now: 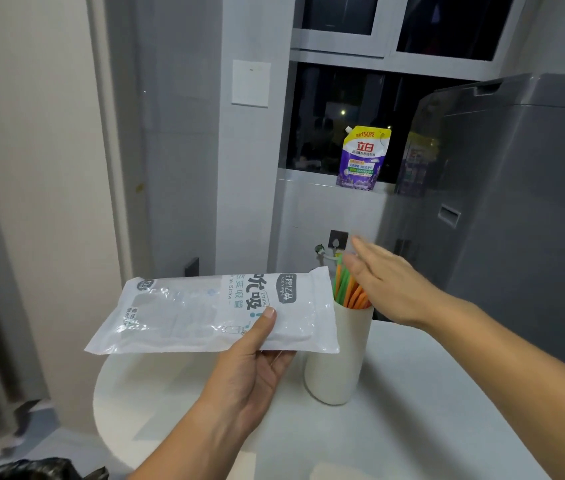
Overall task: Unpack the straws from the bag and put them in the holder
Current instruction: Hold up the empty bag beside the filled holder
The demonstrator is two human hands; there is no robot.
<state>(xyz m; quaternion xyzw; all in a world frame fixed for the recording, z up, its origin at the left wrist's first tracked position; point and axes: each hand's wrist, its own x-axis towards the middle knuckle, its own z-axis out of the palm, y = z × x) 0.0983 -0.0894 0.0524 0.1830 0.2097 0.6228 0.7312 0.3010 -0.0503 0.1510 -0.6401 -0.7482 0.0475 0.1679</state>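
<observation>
We see a white table [430, 410] carrying one upright cream holder [334, 358], with orange and green straws [352, 292] inside.

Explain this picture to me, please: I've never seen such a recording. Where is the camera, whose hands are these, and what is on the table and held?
There is no machine: one camera on a person's head looks down at their own bare hands. The left hand grips a flat plastic bag, thumb on top. The right hand is open, fingers straight, at the tops of orange and green straws that stand in a white holder on the white table. Whether it touches them is unclear.
</observation>
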